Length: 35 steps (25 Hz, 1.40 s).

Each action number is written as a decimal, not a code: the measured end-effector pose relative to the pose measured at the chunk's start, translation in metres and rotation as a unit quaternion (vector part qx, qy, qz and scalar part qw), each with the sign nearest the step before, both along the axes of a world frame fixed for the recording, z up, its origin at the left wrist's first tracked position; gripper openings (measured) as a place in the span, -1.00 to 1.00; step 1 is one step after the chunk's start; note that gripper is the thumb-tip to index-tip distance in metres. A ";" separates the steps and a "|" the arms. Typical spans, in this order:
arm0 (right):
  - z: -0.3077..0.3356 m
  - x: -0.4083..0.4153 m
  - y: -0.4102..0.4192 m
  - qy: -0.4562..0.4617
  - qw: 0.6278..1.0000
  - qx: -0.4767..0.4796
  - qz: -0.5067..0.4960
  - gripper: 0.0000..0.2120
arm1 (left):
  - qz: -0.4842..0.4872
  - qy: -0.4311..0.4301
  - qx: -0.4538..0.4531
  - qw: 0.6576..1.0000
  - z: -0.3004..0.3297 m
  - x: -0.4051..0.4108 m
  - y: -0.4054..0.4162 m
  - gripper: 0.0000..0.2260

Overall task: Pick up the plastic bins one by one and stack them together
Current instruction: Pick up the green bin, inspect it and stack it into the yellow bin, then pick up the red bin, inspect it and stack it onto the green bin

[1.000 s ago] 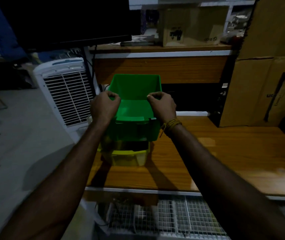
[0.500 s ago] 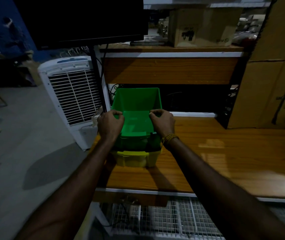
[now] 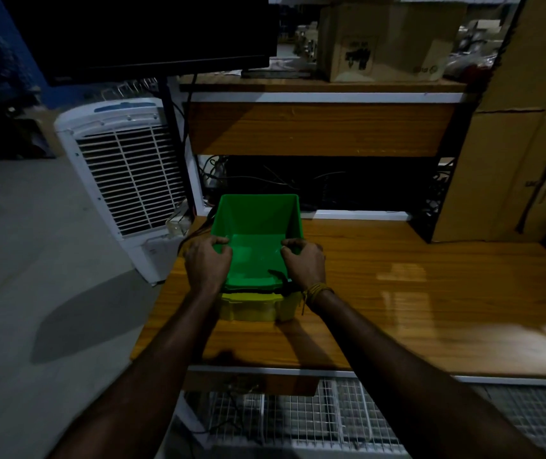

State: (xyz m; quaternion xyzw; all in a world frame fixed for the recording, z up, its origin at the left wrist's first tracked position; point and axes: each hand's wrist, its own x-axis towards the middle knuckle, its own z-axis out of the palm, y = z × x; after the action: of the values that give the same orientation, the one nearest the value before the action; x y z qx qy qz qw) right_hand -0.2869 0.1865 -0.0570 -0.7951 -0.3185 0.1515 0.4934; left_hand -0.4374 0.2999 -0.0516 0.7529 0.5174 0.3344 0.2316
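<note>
Nearest the camera, a wire grid [image 3: 298, 422] is seen below the front edge of the worktop [image 3: 414, 313]. On the worktop, toward its left end, a yellow bin [image 3: 258, 306] rests, and a green bin [image 3: 258, 240] is nested into it, only the yellow front lip showing below the green one. The green bin is held at its two side rims: the left hand [image 3: 207, 263] is clamped on the left rim, the right hand [image 3: 304, 263] on the right rim, fingers curled over the edges. The bin is judged light, stiff and rather slick, so the side rims near the front are the natural place for a grip, with both sides pressed evenly to avoid jamming. Left of the bins and beyond the worktop, an air cooler [image 3: 126, 180] stands on the floor. Behind the bins, a shelf [image 3: 321, 127] carries a box [image 3: 381, 41].
</note>
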 end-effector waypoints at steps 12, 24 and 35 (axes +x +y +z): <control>-0.029 0.082 -0.059 -0.021 1.000 -0.020 0.002 -0.66 | -0.059 0.122 0.043 0.990 -0.002 0.118 -0.067 -0.67; -0.034 0.374 -0.300 -0.030 0.978 -0.020 -0.206 -0.62 | -0.270 0.086 0.007 0.959 -0.019 0.447 -0.305 -0.58; 0.022 0.581 -0.488 -0.206 0.897 -0.042 -0.389 -0.68 | -0.491 0.033 -0.025 0.870 0.009 0.676 -0.496 -0.57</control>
State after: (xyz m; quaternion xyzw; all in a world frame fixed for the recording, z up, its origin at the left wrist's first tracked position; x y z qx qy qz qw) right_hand 0.2940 -0.3017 -0.0345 -0.8887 -0.0715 -0.2072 0.4027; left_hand 0.2386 -0.1963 -0.0422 0.9142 0.0963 0.1394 0.3681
